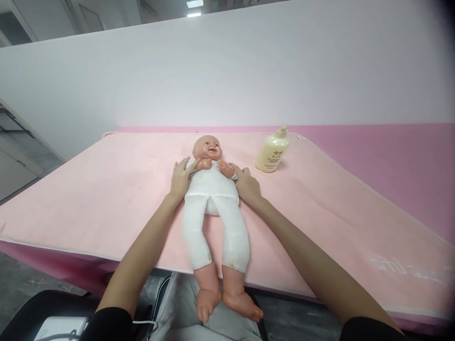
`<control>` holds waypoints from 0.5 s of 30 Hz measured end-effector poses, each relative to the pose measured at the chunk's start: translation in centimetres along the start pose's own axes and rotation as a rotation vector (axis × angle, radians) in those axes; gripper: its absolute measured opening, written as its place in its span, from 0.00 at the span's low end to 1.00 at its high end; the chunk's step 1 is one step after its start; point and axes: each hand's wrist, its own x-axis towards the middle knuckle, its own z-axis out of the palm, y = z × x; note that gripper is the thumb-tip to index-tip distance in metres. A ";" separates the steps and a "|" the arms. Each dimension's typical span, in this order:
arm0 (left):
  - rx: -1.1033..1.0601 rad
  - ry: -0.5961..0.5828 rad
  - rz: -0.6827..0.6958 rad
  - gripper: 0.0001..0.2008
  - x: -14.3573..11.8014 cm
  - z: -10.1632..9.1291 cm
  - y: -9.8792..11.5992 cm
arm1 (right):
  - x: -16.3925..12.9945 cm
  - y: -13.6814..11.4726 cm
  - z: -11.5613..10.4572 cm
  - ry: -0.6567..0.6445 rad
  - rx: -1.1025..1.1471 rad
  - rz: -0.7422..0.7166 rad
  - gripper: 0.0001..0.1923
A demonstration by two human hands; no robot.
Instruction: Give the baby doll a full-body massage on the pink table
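On the pink bench, the left hand (180, 179) lies with its fingers (185, 164) spread and nearly straight, tips touching the doll (213, 199) at its shoulder and upper side; they press against it rather than close around it. The right hand (248, 185) mirrors this on the other side, fingers (236, 169) loosely extended, the index tip touching the doll's arm near the sleeve, nothing gripped. Between the two hands the doll lies on its back, head away from the person, small arms folded on its chest, dressed in a white cloth body. Its legs reach toward the near edge and its bare feet hang past the edge of the bench (88, 199). Right of the doll's head and apart from it, a cream pump bottle (272, 151) stands on the pink cover. Behind runs a white wall (227, 71).
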 end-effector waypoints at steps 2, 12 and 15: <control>-0.015 -0.005 0.007 0.30 0.0 0.0 0.0 | -0.1 -0.5 -0.4 -0.027 -0.053 0.000 0.27; -0.371 0.116 -0.145 0.36 -0.3 -0.3 -0.5 | 0.1 1.5 0.7 0.122 0.277 0.034 0.23; -0.531 0.248 -0.301 0.40 -0.4 0.0 -1.0 | 0.5 2.1 1.4 0.249 0.655 0.088 0.21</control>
